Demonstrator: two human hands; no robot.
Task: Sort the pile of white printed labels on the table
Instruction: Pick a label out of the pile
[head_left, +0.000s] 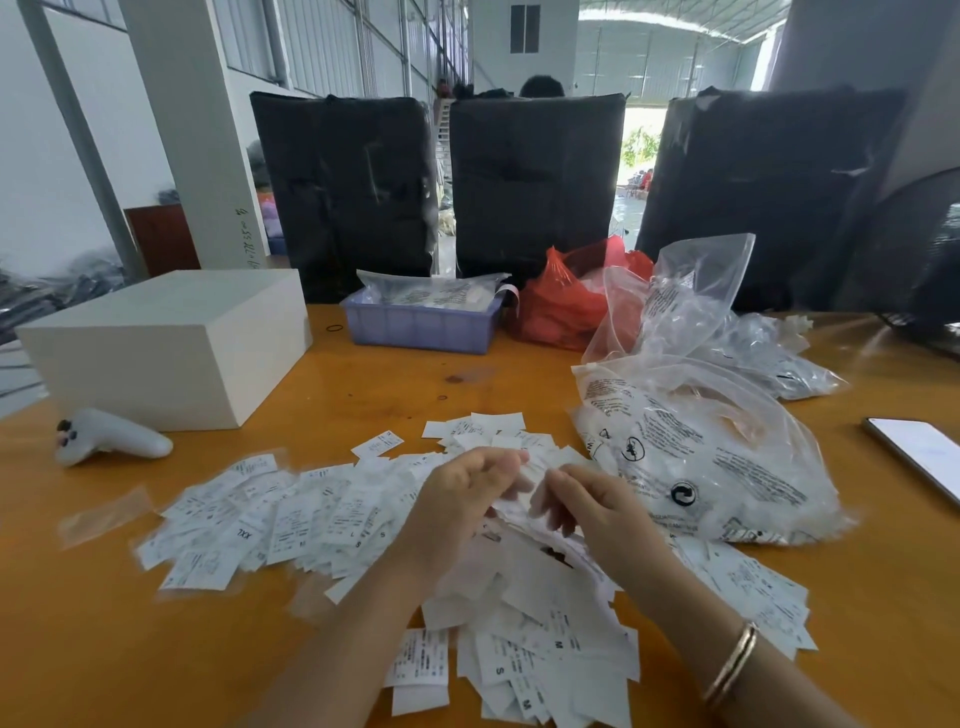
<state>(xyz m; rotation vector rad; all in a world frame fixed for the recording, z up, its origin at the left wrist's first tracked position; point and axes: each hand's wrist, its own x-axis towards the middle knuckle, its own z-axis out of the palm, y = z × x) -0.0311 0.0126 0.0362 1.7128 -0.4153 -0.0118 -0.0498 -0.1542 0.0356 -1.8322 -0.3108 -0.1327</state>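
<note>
A wide pile of white printed labels (291, 514) covers the orange table (104, 649), spreading from the left to under my arms and out to the right. Some show size letters such as S, M and XXL. My left hand (462, 499) and my right hand (592, 506) meet above the middle of the pile. Both have curled fingers and pinch white labels (537, 470) held between them. The lower part of what they hold blurs into the pile.
A white box (166, 348) and a grey controller (111, 436) lie at the left. A lilac tray (421, 325), a red bag (566, 301) and clear printed plastic bags (701, 467) stand behind and right. A phone (919, 457) lies at the right edge. Black wrapped bales (535, 182) line the back.
</note>
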